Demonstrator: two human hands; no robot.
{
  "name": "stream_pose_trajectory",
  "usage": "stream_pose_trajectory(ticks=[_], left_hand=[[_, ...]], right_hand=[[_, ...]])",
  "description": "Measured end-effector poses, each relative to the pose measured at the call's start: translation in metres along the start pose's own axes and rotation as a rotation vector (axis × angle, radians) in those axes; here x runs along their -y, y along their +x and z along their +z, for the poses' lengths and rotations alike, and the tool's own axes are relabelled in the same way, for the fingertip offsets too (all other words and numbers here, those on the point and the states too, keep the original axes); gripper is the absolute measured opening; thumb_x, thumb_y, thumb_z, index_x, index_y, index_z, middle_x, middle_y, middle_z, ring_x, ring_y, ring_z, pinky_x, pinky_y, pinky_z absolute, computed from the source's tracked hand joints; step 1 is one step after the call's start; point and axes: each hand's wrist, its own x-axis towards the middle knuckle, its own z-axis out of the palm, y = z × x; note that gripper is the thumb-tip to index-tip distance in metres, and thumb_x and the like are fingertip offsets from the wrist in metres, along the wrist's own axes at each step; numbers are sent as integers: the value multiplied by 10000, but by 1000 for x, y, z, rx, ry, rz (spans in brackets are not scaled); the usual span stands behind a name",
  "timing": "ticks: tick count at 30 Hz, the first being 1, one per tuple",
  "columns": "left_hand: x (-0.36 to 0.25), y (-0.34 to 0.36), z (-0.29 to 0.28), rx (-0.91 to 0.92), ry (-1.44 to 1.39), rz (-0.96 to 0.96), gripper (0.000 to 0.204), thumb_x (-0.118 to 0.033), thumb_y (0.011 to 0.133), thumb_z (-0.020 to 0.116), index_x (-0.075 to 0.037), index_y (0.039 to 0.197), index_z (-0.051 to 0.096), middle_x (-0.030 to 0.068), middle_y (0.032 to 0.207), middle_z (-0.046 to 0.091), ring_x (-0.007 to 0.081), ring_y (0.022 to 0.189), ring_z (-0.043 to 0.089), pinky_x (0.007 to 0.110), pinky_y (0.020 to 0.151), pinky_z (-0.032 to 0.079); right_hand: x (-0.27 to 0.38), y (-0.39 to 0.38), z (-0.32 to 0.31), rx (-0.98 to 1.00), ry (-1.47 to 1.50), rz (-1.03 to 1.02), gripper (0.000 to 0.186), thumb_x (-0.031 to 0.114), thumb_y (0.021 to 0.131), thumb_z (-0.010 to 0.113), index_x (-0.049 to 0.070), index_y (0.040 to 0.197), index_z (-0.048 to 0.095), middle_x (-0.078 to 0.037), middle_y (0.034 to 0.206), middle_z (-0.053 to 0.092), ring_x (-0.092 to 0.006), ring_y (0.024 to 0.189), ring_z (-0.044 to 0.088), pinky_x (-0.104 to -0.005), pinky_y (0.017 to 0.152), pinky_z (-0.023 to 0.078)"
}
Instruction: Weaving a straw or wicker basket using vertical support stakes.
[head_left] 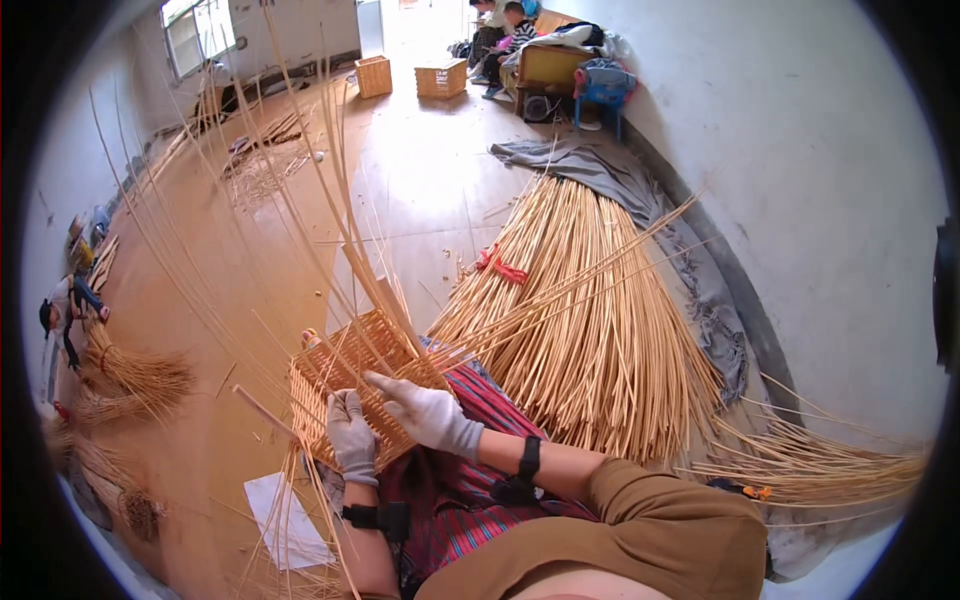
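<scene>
A partly woven light rattan basket [330,365] rests on my lap over striped red-and-purple cloth [480,390], with long loose stakes rising from it. My gloved left hand [352,435] is closed on the weave at the basket's near left side. Just right of it, my gloved right hand [430,415] lies against the basket, index finger reaching leftward and the other fingers bent; whatever they grip is too small to make out. Thin strands hang below the basket beside a white sheet [285,525] on the floor.
A large bundle of rods [580,340] lies right of me on grey cloth [560,155], along the wall. Smaller bundles [130,375] and a person [70,305] are at the left. Two baskets [440,78] and other people [515,45] by a bench are at the back.
</scene>
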Motion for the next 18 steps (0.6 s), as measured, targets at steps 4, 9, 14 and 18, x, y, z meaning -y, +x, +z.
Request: stream_pose_trajectory(ticks=[4, 9, 14, 18], left_hand=[[40, 19, -8, 3, -138, 210, 204, -217, 1082, 551, -22, 1075, 608, 8, 809, 598, 64, 562, 505, 263, 450, 418], [14, 14, -2, -13, -127, -48, 154, -175, 1060, 587, -24, 1048, 616, 2, 821, 617, 61, 644, 543, 257, 467, 430], [-27, -13, 20, -160, -119, 66, 256, -120, 975, 693, -39, 1203, 610, 97, 1161, 650, 167, 841, 656, 291, 825, 549], [-62, -32, 21, -233, 704, 978, 889, -67, 844, 755, -125, 1601, 292, 195, 1544, 461, 356, 934, 707, 426, 802, 581]], right_hand=[[31, 66, 22, 270, -94, 314, 700, 177, 980, 603, 194, 1609, 296, -244, 1233, 655, -389, 989, 702, -441, 787, 576], [41, 107, 0, -237, 330, -73, 679, 140, 973, 630, 160, 1585, 336, -221, 1096, 675, -343, 847, 711, -394, 716, 563], [-40, 23, -11, -438, 334, 273, 234, 47, 1038, 556, 86, 1269, 543, -114, 997, 696, -112, 815, 653, -301, 694, 536], [-22, 13, -34, -253, 515, 423, 109, 33, 1009, 598, 85, 1103, 617, -24, 922, 662, -132, 911, 655, -290, 810, 525]])
